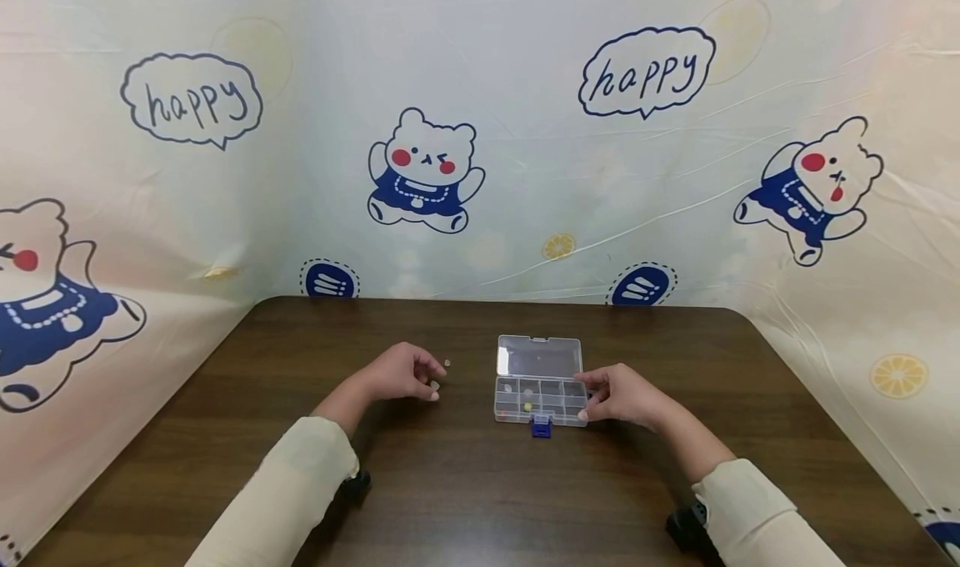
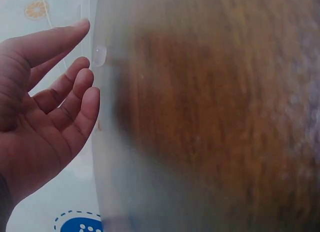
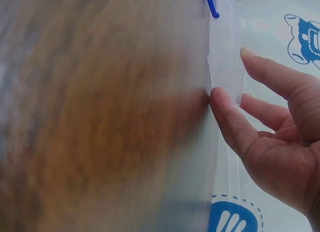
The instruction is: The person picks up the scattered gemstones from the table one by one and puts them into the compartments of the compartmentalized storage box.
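Note:
A clear plastic compartment box [image 1: 541,398] lies on the table with its lid tipped back and a blue latch [image 1: 542,426] at the front. A small yellow piece [image 1: 528,406] and a few clear ones sit in its left compartments. My right hand [image 1: 622,396] grips the box's right end, thumb at the front corner and fingers farther back. Left of the box, my left hand [image 1: 401,373] hovers low with thumb and fingers apart around a small clear piece [image 2: 100,56], which rests on the table. Another tiny clear piece [image 1: 447,363] lies just beyond its fingertips.
The brown wooden table [image 1: 465,500] runs back to a printed cloth [image 1: 517,217] with bears and "happy" bubbles. Dark wrist devices sit under both cream sleeves [image 1: 288,484].

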Demonstrator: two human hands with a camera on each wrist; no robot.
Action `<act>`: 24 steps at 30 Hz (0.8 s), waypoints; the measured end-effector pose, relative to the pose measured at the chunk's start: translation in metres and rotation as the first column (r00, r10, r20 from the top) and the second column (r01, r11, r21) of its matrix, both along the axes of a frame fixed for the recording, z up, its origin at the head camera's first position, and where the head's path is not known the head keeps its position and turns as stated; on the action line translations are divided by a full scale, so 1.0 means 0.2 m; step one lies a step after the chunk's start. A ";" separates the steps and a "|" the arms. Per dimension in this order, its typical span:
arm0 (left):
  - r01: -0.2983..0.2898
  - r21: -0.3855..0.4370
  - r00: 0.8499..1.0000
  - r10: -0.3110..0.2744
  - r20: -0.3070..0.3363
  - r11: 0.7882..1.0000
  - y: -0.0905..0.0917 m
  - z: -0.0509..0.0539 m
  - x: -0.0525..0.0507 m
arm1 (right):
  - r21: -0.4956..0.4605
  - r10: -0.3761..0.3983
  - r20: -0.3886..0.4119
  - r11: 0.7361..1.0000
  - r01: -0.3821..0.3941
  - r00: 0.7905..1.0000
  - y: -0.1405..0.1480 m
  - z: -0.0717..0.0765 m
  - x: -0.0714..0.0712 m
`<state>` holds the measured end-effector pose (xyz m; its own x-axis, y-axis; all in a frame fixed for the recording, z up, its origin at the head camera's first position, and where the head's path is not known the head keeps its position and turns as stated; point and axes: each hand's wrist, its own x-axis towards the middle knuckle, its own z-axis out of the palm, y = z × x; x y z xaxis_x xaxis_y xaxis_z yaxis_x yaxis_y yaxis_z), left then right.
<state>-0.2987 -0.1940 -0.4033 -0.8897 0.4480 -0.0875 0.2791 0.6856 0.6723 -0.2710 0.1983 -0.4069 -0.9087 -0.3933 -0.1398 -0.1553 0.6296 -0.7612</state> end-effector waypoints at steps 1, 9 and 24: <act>0.000 0.002 1.000 0.000 0.002 1.000 0.00 0.00 0.00 | -0.001 -0.002 0.001 1.000 0.002 1.000 0.00 0.00 0.00; 0.001 0.023 1.000 -0.001 0.007 1.000 -0.01 -0.02 -0.02 | 0.003 -0.007 -0.001 1.000 0.007 1.000 0.00 0.00 0.00; -0.032 0.016 0.998 0.031 0.053 0.999 -0.02 -0.06 -0.06 | 0.002 -0.004 0.009 1.000 0.004 1.000 0.00 0.00 0.00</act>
<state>-0.3109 -0.1973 -0.4160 -0.8980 0.4214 -0.1268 0.2214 0.6817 0.6973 -0.2712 0.1985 -0.4064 -0.9089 -0.3897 -0.1487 -0.1462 0.6315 -0.7615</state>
